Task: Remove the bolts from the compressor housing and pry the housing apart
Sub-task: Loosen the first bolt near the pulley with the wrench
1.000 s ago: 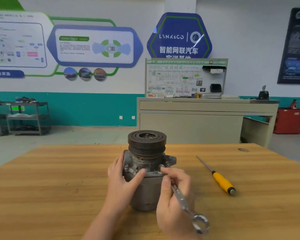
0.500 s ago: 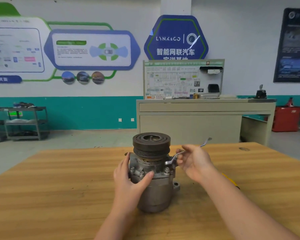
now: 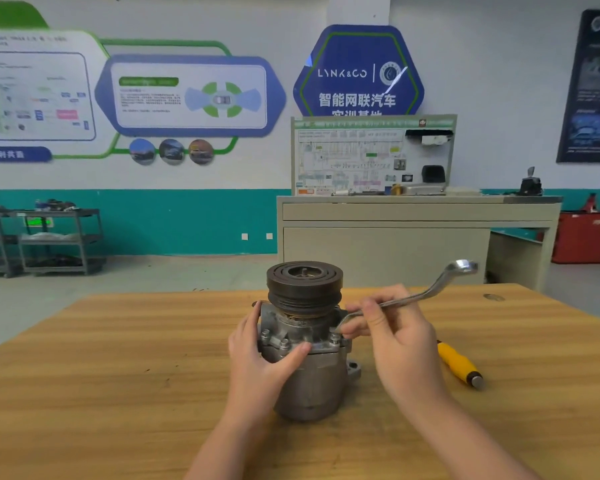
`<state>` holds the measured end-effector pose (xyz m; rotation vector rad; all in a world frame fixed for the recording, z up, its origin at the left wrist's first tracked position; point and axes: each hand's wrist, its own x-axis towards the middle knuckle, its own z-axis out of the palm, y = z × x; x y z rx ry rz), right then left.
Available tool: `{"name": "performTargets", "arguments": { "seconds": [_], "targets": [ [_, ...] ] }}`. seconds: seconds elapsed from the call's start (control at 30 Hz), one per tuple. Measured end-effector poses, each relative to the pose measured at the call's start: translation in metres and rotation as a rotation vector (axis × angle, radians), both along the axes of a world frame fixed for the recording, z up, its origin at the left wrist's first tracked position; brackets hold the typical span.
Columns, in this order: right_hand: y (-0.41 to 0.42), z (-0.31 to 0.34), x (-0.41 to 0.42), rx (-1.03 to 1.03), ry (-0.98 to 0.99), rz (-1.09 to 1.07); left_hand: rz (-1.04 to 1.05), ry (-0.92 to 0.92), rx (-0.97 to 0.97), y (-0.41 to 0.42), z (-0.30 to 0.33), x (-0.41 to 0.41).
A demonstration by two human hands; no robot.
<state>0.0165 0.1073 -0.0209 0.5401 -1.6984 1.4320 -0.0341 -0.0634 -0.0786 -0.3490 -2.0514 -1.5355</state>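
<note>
Grey cast-metal compressor housing (image 3: 309, 368) upright near the middle of the light wooden table (image 3: 118, 375), dark ribbed pulley (image 3: 304, 284) on top, mounting ear jutting out low on its right side. Silver hex bolts (image 3: 284, 344) visible around the flange below the pulley, seated in place, one more at the right front corner (image 3: 335, 337).

Left hand (image 3: 257, 362) wrapped around the housing's left side, thumb pressed across the front of the flange, fingers curled round the back edge, gripping the body.

Right hand (image 3: 395, 337) just right of the housing, fingers and thumb pinching the shank of a silver offset ring spanner (image 3: 430, 292). Near end of the spanner down at the right-hand bolt, partly hidden by the fingertips, so cannot tell whether seated on the head. Far ring end raised up and away to the right, above the table's back edge.

Yellow-handled screwdriver (image 3: 459, 365) lying flat on the table right of the right hand, apart from the housing, blade end hidden behind the wrist.

Beige cabinet (image 3: 395, 244) behind the table, with a wiring-diagram board on top; grey shelf trolleys (image 3: 59, 240) at far left against the teal-banded wall; red bin (image 3: 582, 237) at far right.
</note>
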Motion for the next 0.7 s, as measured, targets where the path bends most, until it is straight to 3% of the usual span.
{"name": "performTargets", "arguments": {
  "seconds": [0.2,0.37,0.43,0.57,0.7],
  "targets": [
    [-0.005,-0.014,0.005,0.52,0.39,-0.318,0.032,0.014,0.0,0.0,-0.001,-0.005],
    [-0.011,-0.028,0.003,0.58,0.467,-0.376,0.029,0.018,-0.006,0.001,-0.002,-0.005],
    [-0.011,-0.033,0.004,0.337,0.337,-0.368,0.038,0.033,0.006,0.001,-0.003,-0.004],
    [-0.017,-0.025,-0.006,-0.485,-0.027,-0.058,0.025,0.033,0.022,0.002,-0.003,-0.002],
    [0.001,-0.004,-0.034,-0.876,-0.416,0.182,-0.003,0.011,0.036,0.001,-0.003,-0.003]
  ]
}}
